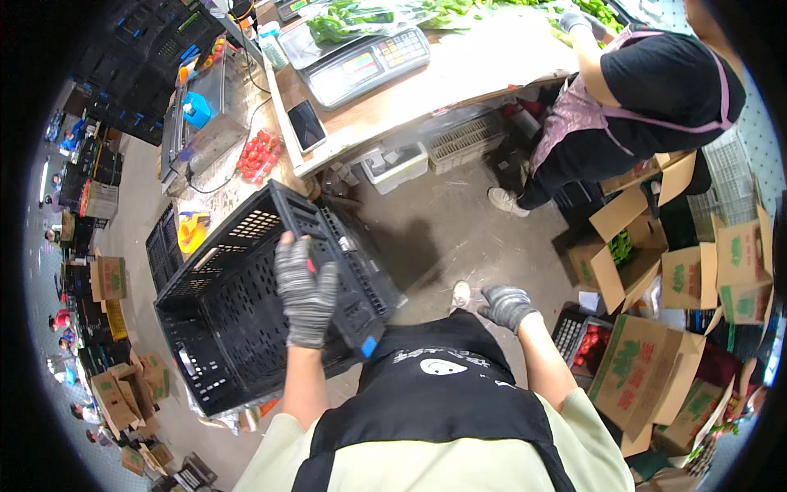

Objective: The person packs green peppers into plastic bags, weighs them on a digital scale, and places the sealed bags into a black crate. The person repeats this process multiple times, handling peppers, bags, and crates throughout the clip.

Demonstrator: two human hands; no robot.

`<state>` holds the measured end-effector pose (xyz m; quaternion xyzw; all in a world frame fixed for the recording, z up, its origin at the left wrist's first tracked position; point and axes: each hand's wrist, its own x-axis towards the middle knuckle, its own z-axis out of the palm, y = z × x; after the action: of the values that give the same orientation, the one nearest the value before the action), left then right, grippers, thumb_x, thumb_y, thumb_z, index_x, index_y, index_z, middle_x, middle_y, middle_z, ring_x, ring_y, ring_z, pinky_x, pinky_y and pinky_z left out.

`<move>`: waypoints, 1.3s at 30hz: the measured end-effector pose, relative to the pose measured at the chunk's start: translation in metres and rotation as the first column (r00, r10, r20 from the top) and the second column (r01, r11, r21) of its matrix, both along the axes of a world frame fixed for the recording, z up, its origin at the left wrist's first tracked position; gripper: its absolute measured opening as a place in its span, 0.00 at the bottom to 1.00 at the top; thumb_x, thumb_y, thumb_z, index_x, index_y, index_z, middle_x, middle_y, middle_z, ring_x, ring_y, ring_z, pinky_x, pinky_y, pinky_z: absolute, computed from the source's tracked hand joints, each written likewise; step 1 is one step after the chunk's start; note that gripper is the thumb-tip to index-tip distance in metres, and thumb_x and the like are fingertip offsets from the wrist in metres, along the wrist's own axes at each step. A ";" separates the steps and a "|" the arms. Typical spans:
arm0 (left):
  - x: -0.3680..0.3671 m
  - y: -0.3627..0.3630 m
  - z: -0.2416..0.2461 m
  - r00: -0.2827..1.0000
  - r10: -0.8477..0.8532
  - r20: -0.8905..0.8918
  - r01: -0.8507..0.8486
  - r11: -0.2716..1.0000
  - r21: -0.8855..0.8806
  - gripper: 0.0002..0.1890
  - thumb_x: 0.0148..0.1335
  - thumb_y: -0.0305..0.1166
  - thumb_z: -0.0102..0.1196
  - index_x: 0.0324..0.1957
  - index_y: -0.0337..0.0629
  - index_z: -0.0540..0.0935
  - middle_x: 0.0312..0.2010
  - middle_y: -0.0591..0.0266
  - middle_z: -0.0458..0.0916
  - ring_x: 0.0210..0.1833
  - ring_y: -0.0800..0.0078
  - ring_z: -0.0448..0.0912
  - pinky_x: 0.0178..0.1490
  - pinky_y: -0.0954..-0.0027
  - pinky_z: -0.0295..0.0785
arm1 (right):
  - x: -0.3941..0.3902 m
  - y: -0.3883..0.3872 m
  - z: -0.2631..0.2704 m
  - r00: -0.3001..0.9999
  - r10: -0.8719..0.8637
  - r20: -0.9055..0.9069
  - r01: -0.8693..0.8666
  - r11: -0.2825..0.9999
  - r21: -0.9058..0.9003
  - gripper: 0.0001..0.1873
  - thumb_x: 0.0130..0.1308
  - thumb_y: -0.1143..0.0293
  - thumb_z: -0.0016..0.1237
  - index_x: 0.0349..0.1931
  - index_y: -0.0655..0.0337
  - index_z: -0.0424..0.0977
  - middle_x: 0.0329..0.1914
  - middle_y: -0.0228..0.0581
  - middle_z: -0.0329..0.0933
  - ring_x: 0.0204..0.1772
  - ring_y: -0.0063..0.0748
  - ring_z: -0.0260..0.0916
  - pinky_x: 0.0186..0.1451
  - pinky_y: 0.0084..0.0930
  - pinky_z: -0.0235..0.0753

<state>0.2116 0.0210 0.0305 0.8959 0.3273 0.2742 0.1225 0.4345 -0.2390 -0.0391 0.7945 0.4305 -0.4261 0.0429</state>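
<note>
A striped grey glove covers my left hand [305, 295], which grips the rim of a black plastic crate [246, 320]. Its fingers lie along the inner side and the thumb is over the wall. Slots pierce the crate's floor and sides, and the part I can see inside holds nothing. My right hand [508, 306], also gloved, hangs by my right side above the concrete floor with its fingers apart and nothing in it. Just beyond the crate, a clear pack of cherry tomatoes [260, 157] lies on the worktable [218, 184], near a yellow tape dispenser [193, 231].
A digital scale [363, 67] and a phone [306, 125] occupy the wooden table ahead. At the right, a co-worker in a pink apron [572, 120] handles leafy greens [455, 12]. Open cardboard boxes [639, 363] and a crate of red produce [591, 344] stand right of me.
</note>
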 end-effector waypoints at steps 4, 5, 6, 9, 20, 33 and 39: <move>0.078 -0.041 0.005 0.986 -0.161 0.034 0.164 0.981 -0.101 0.26 0.45 0.27 0.62 0.50 0.36 0.74 0.56 0.43 0.69 0.59 0.48 0.67 0.62 0.56 0.61 | 0.070 -0.047 -0.007 0.997 -0.040 0.074 0.037 0.999 0.039 0.25 0.58 0.51 0.45 0.50 0.60 0.72 0.46 0.51 0.75 0.50 0.50 0.72 0.52 0.39 0.71; 0.086 -0.042 0.002 0.986 -0.167 0.011 0.167 0.976 -0.139 0.26 0.45 0.28 0.62 0.50 0.36 0.74 0.55 0.43 0.70 0.58 0.49 0.68 0.62 0.56 0.62 | 0.085 -0.046 -0.009 0.995 -0.040 0.087 0.041 0.999 -0.008 0.25 0.58 0.52 0.45 0.50 0.60 0.72 0.46 0.51 0.75 0.49 0.50 0.72 0.51 0.39 0.71; 0.096 -0.042 0.006 0.984 -0.176 -0.042 0.170 0.979 -0.111 0.23 0.46 0.29 0.61 0.48 0.36 0.76 0.52 0.46 0.73 0.56 0.51 0.70 0.59 0.57 0.64 | 0.097 -0.037 -0.004 0.994 -0.044 0.101 0.050 0.997 -0.055 0.25 0.58 0.52 0.45 0.50 0.60 0.71 0.45 0.51 0.76 0.49 0.50 0.73 0.51 0.39 0.72; 0.108 -0.029 0.002 0.975 -0.182 -0.131 0.152 0.966 -0.210 0.19 0.48 0.31 0.60 0.44 0.37 0.77 0.49 0.48 0.75 0.52 0.52 0.72 0.56 0.58 0.67 | 0.121 -0.002 -0.007 0.997 -0.046 0.055 0.047 0.999 -0.020 0.26 0.58 0.51 0.45 0.51 0.59 0.71 0.46 0.51 0.75 0.49 0.50 0.73 0.52 0.39 0.72; 0.187 0.069 -0.003 0.964 -0.140 -0.226 0.087 0.969 -0.231 0.19 0.56 0.39 0.55 0.45 0.37 0.78 0.45 0.49 0.78 0.50 0.55 0.74 0.56 0.59 0.66 | 0.220 0.184 0.032 0.965 0.209 0.156 -0.245 0.932 0.268 0.23 0.58 0.55 0.46 0.49 0.61 0.71 0.43 0.50 0.76 0.47 0.49 0.73 0.50 0.39 0.72; 0.320 0.166 -0.054 0.878 0.310 0.364 0.340 0.130 -0.931 0.30 0.56 0.27 0.59 0.60 0.38 0.63 0.53 0.55 0.72 0.50 0.70 0.75 0.55 0.71 0.71 | 0.371 0.314 0.025 0.873 -0.348 -0.343 0.480 0.478 0.736 0.21 0.62 0.68 0.48 0.53 0.70 0.68 0.45 0.48 0.76 0.45 0.36 0.74 0.48 0.29 0.73; 0.409 0.207 0.010 0.938 0.200 0.282 -0.206 0.978 -0.006 0.47 0.45 0.39 0.68 0.64 0.41 0.55 0.62 0.48 0.55 0.67 0.55 0.54 0.67 0.55 0.54 | 0.443 0.375 0.003 0.837 -0.360 -0.413 0.543 0.449 0.710 0.18 0.60 0.68 0.49 0.48 0.69 0.71 0.37 0.48 0.77 0.39 0.36 0.73 0.47 0.28 0.72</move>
<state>0.6209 0.2279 0.0402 0.8107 0.3939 0.4137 0.1282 0.8777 0.1362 -0.0358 0.7625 0.3487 -0.2573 -0.4804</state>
